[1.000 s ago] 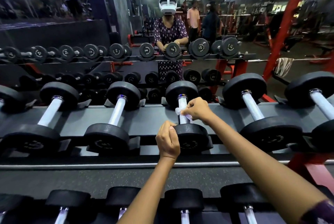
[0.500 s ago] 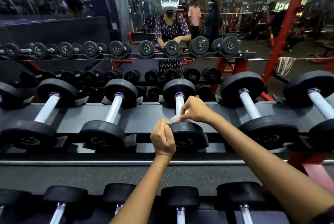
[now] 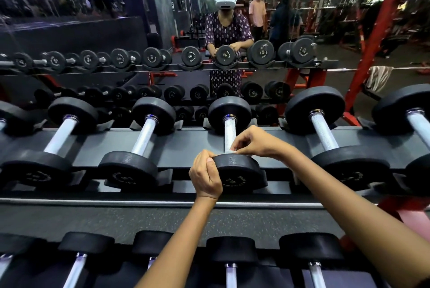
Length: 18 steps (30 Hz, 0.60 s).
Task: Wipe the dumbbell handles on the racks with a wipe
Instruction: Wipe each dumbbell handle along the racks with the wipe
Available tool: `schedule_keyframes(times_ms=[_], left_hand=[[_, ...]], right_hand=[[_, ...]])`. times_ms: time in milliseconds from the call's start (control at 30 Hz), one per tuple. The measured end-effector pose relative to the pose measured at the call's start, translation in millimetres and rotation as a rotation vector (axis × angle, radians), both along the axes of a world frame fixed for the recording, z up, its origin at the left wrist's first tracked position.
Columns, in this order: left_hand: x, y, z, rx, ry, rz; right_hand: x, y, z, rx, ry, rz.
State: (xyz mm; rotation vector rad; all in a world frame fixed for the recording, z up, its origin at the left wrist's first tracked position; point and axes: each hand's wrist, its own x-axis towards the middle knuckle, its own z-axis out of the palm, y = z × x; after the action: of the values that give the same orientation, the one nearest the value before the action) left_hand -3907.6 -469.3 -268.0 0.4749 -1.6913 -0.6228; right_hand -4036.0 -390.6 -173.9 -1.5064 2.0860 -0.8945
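Note:
A row of black dumbbells with silver knurled handles lies on the top rack shelf (image 3: 188,145). My right hand (image 3: 254,142) pinches a small white wipe (image 3: 233,149) against the near end of the middle dumbbell's handle (image 3: 229,130), right where it meets the near head (image 3: 240,172). Most of the wipe is hidden under my fingers. My left hand (image 3: 206,176) is curled into a fist and rests against the left rim of that near head, with nothing seen in it.
More dumbbells (image 3: 145,135) (image 3: 323,134) lie on either side on the same shelf. A lower tier of dumbbells (image 3: 231,252) sits close to me. Behind the rack a mirror (image 3: 69,38) shows people. A red frame post (image 3: 377,31) and a striped towel (image 3: 379,78) stand at the right.
My right hand has slid the wipe along the handle toward me, from its middle to the near head. My left fist has stayed beside that head.

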Motion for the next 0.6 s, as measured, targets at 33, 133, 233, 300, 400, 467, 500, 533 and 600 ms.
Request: schedule_keyframes(times_ms=[33, 133, 233, 300, 400, 467, 500, 533, 600], left_hand=[[0, 0, 1, 0.002, 0.010, -0.008], [-1, 1, 3, -0.019, 0.034, -0.009], [-1, 1, 3, -0.040, 0.035, 0.010], [-1, 2, 4, -0.048, 0.030, 0.020], [-1, 2, 5, -0.042, 0.027, 0.029], [0, 1, 5, -0.038, 0.021, 0.026], [0, 1, 4, -0.040, 0.015, 0.025], [1, 2, 5, -0.039, 0.007, 0.019], [3, 2, 6, -0.032, -0.024, 0.004]], right_hand=[[1, -1, -2, -0.032, 0.006, -0.006], [11, -12, -3, -0.106, 0.119, -0.018], [6, -11, 0, -0.072, 0.097, -0.022], [-4, -3, -1, 0.001, -0.029, -0.013], [-1, -6, 0, 0.028, -0.017, -0.015], [11, -18, 2, -0.023, 0.108, -0.041], [15, -22, 3, -0.043, 0.157, -0.053], [18, -23, 5, -0.052, 0.184, -0.064], [11, -19, 6, -0.050, 0.174, -0.096]])
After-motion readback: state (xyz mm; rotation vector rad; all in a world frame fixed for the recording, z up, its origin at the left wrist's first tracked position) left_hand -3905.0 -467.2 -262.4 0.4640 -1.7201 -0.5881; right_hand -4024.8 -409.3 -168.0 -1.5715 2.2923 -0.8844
